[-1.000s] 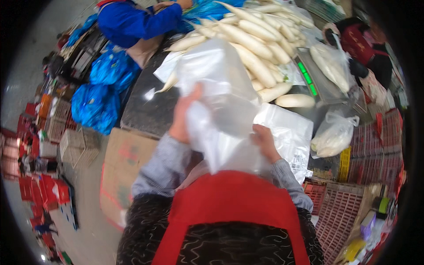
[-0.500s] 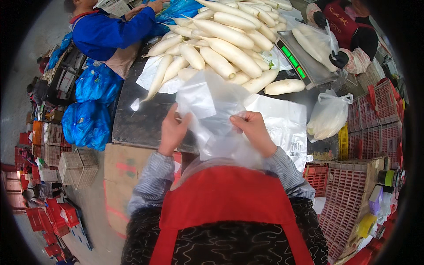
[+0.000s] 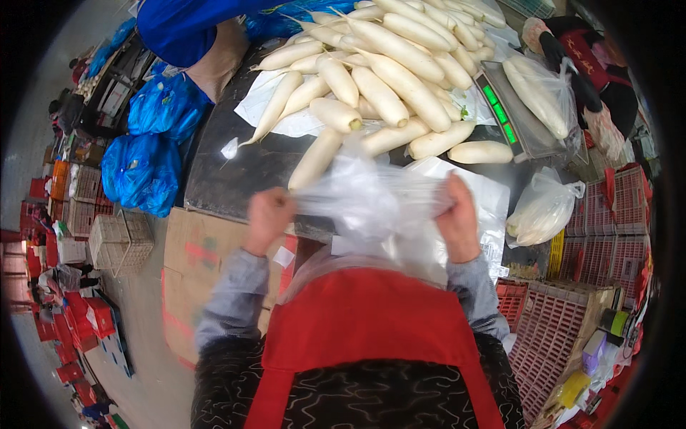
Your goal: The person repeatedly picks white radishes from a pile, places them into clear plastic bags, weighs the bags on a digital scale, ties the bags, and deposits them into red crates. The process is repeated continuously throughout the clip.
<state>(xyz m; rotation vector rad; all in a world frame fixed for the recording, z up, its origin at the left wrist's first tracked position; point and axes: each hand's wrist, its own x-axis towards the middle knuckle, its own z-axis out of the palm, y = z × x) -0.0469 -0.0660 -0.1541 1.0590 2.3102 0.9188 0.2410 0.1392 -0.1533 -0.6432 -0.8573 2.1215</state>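
Note:
A clear plastic bag [image 3: 364,196] is stretched sideways between my two hands, just in front of my red apron, and its middle is blurred. My left hand [image 3: 270,218] grips one side of the bag with curled fingers. The other side is pinched in my right hand [image 3: 459,214]. Beyond the bag, a large heap of white daikon radishes [image 3: 407,89] covers the dark table [image 3: 221,171]. One daikon [image 3: 316,159] lies just past the bag, pointing toward me. Flat white plastic sheeting [image 3: 486,193] lies under and beside my right hand.
Right of the heap stands a scale [image 3: 525,118] with a bagged daikon [image 3: 536,96] on it. Nearer me sits a filled bag [image 3: 544,209]. Blue bags [image 3: 141,171] are at the left. Two people work across the table, one in a blue sleeve [image 3: 179,28]. Red crates [image 3: 550,343] stand at my right.
My hands have moved apart, pulling the bag wide. The blue-sleeved person leans closer. At the scale, the other person's hand has come off the bagged daikon. My view has shifted slightly.

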